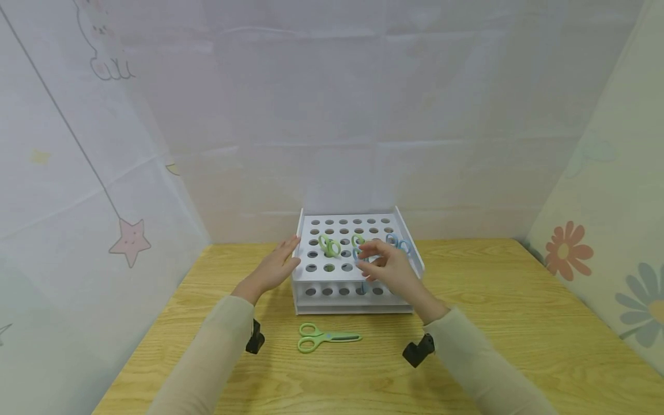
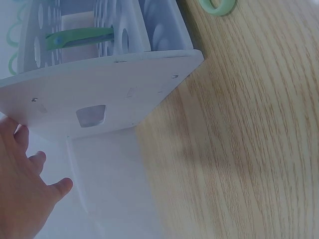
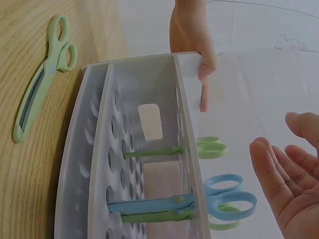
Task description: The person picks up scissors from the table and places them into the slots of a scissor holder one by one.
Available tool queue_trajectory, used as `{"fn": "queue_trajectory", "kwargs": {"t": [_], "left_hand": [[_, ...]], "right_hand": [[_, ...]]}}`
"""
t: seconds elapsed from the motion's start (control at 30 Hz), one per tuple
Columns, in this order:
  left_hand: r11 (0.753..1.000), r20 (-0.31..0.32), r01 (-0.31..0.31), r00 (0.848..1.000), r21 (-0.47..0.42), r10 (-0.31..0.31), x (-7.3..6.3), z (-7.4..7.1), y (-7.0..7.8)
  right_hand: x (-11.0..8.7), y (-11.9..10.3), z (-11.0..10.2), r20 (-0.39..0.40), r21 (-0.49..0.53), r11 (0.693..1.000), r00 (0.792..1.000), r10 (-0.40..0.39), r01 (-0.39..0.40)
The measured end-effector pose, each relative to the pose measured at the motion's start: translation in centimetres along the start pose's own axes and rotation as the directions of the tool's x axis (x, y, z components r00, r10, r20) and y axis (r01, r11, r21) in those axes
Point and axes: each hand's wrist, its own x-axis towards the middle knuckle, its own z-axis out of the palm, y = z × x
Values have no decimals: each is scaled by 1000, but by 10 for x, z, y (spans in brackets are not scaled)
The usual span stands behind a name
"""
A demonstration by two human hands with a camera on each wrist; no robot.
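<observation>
A white rack [image 1: 324, 276] with rows of round holes stands on the table. Two pairs of green scissors, one at the left [image 1: 329, 249] and one near the middle, stand handles-up in it. Blue scissors [image 3: 149, 204] stand through a front hole, and another blue pair [image 1: 398, 242] stands at the right. My right hand [image 1: 386, 266] hovers by the front blue handles; a gap shows between its loosely bent fingers and the handles in the right wrist view. My left hand [image 1: 272, 268] rests its extended fingers against the rack's left side panel.
Another pair of green scissors [image 1: 332, 336] lies flat on the wooden table [image 1: 493, 323] in front of the rack, handles to the left. A pale cloth wall [image 1: 337, 115] rises behind the table, with printed cloth on both sides.
</observation>
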Motion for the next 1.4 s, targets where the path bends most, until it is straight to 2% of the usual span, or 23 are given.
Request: {"fn": "queue_trajectory", "kwargs": {"t": [0.33, 0.77, 0.9, 1.23, 1.4], "left_hand": [[1000, 2, 16, 1000, 2, -16, -1, 1, 0], [1000, 2, 6, 1000, 6, -6, 0, 0, 1], [1000, 4, 12, 1000, 5, -12, 0, 0, 1], [1000, -3, -1, 1000, 4, 1, 0, 0, 0], [1000, -2, 2, 1000, 5, -2, 0, 1, 0]], "right_hand": [[-5, -2, 12, 50, -58, 998, 999, -8, 11], [-7, -3, 28, 133, -35, 998, 990, -44, 49], [-9, -5, 33, 161, -58, 996, 985, -63, 73], [-12, 5, 48, 234, -73, 996, 972, -39, 57], [-14, 12, 57, 248, -103, 991, 967, -56, 84]]}}
